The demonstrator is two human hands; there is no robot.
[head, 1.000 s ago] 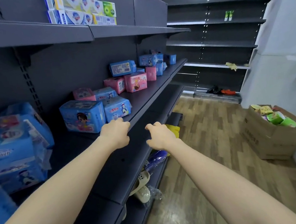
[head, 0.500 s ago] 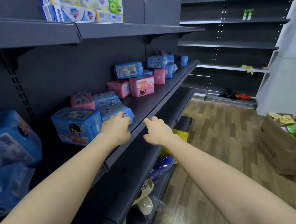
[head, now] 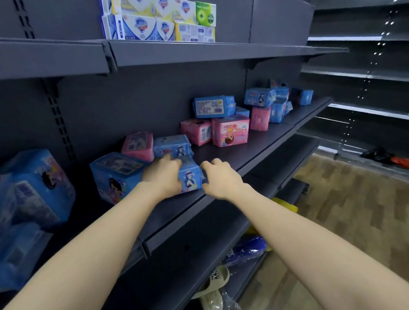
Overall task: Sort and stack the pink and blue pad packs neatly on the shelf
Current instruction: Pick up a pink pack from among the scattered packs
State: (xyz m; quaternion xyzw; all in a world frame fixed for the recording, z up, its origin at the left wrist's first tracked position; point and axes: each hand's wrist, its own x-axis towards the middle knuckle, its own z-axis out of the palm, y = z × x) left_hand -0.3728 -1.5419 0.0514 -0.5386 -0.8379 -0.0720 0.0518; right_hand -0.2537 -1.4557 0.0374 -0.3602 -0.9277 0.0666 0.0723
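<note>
Both my forearms reach forward and slightly up to the middle shelf point(head: 255, 144), bare to the elbow, wrists level with its front edge. My left hand point(head: 163, 178) lies against the left side of a small blue pad pack point(head: 191, 179) standing at the shelf's front edge, with its fingers curved over the pack's top left corner in a narrow grip. My right hand point(head: 221, 178) sits knuckles up just beside the same pack's right side, fingers curled inward. Whether it touches or pinches the pack I cannot tell. A large blue pad pack point(head: 116, 174) stands immediately left of my left hand. Behind it are a pink pad pack point(head: 138, 146) and a second blue pad pack point(head: 171, 146), side by side. Further right on the shelf is a loose cluster of pink packs point(head: 230, 129) with a blue pack point(head: 213, 105) resting on top, and beyond it more blue packs in disorder. Bulky blue packs point(head: 35, 185) are piled at the far left. Soap boxes point(head: 159, 18) are stacked on the shelf above. A beige slipper point(head: 213, 295) lies on a lower shelf.
</note>
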